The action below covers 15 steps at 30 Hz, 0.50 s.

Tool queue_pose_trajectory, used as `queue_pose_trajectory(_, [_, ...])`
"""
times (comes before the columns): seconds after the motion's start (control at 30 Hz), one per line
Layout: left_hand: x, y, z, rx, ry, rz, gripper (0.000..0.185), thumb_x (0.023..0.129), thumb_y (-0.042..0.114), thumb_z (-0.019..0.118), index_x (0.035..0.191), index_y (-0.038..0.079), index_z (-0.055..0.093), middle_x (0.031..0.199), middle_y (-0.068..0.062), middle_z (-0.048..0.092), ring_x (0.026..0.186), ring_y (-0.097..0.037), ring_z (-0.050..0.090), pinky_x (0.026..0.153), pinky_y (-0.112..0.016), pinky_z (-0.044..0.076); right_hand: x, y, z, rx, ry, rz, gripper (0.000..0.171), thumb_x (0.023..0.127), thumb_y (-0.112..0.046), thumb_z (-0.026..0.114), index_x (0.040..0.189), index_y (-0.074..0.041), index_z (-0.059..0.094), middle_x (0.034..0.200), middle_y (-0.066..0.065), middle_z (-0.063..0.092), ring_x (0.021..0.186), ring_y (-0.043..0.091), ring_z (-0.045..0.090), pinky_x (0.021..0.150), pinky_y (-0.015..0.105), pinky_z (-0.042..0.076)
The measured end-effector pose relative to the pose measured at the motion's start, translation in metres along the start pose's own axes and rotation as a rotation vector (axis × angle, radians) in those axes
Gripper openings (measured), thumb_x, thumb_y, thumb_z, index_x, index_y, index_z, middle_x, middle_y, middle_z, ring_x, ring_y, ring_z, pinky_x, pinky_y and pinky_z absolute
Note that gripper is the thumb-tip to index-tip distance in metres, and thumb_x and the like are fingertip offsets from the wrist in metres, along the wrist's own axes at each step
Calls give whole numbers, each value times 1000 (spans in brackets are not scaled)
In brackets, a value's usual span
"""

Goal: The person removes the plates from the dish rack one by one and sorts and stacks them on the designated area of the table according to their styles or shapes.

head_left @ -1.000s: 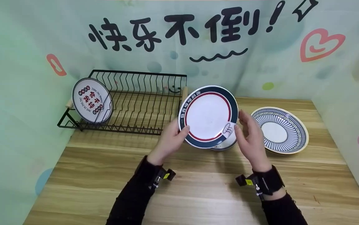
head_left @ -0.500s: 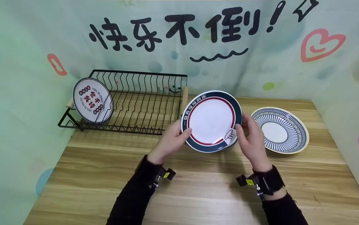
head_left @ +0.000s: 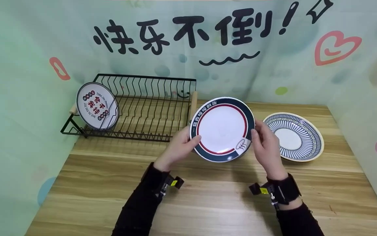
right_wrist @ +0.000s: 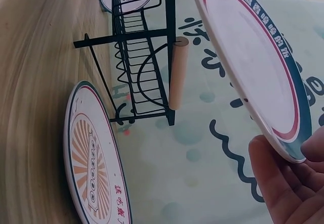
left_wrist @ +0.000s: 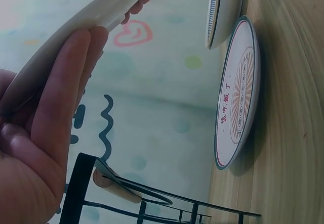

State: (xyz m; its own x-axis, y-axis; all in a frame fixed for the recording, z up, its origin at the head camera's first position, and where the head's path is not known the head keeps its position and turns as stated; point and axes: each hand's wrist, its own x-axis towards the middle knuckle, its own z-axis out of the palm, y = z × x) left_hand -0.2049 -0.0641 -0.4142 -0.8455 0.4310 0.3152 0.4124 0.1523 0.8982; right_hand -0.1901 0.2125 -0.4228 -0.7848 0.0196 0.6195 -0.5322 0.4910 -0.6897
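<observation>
A white plate with a navy rim and a red ring (head_left: 223, 129) is held above the table, its face tilted toward me. My left hand (head_left: 182, 145) pinches its left edge, thumb on the front. My right hand (head_left: 263, 141) grips its right edge. The left wrist view shows the plate's pale underside (left_wrist: 86, 32) against my left fingers (left_wrist: 55, 113). From the right wrist, its face (right_wrist: 253, 57) rises above my right fingertips (right_wrist: 283, 183). Under it, a plate with an orange sunburst pattern (right_wrist: 93, 168) lies on the wood, almost hidden in the head view.
A black wire dish rack (head_left: 149, 105) stands at the back left with one printed plate (head_left: 96, 105) upright at its left end. A blue striped plate (head_left: 294, 136) lies flat to the right. Backdrop walls close in three sides of the wooden table (head_left: 208, 203).
Both hands have lowered the navy-rimmed plate slightly and shifted it a little to the right, closer to the plate lying beneath it. Nothing else has moved.
</observation>
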Motion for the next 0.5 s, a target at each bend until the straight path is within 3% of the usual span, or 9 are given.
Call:
queue_pose_trajectory(0.13, [0,-1,-1,-46,-14,-30,37,98,9,53,127,-13,52,103,-22,69,89,-29,69,80,-32,58,1,-6,0,3,-4,20,27,95,12,53,121,13,59,99,23,68,81,18,58,70,12,47])
queue_pose_trajectory(0.33, [0,-2,-3,-88,-32,-67,37,99,10,52,128,-13,51,101,-22,70,86,-27,70,77,-33,59,3,-34,-4,17,-16,14,23,93,16,52,115,19,58,93,27,66,76,15,57,67,11,47])
queue_pose_trajectory(0.5, [1,-4,-5,-99,-37,-67,37,99,10,53,128,-13,51,100,-22,70,85,-27,70,79,-33,59,4,-43,-7,37,-42,81,19,94,13,52,111,18,59,89,25,64,74,9,55,65,12,46])
